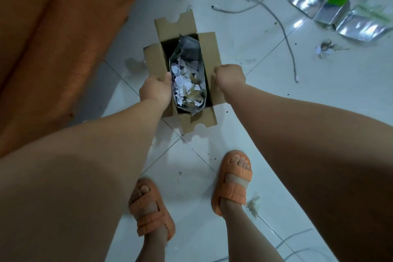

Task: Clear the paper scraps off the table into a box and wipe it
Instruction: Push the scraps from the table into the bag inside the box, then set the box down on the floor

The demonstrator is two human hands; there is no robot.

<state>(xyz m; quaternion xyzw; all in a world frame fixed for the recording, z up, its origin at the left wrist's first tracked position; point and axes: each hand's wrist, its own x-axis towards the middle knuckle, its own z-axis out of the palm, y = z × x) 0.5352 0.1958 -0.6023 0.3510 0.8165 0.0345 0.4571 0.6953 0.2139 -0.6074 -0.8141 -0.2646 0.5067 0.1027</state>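
Observation:
A brown cardboard box (pixel 209 49) with its flaps open is over the white tiled floor in front of me. Inside it stands a silver foil bag (pixel 187 49) filled with white and brown paper scraps (pixel 187 83). My left hand (pixel 155 90) is shut on the box's left flap. My right hand (pixel 230 76) is shut on the right flap's edge. Whether the box rests on the floor or is held just above it, I cannot tell. No table or wiping cloth is in view.
An orange cloth-covered surface (pixel 53 38) fills the left. A grey cable (pixel 274 19) snakes across the floor. Silver and green foil packs (pixel 331 2) lie at the top right. Loose scraps (pixel 325 48) dot the tiles. My feet in orange sandals (pixel 232 183) stand below.

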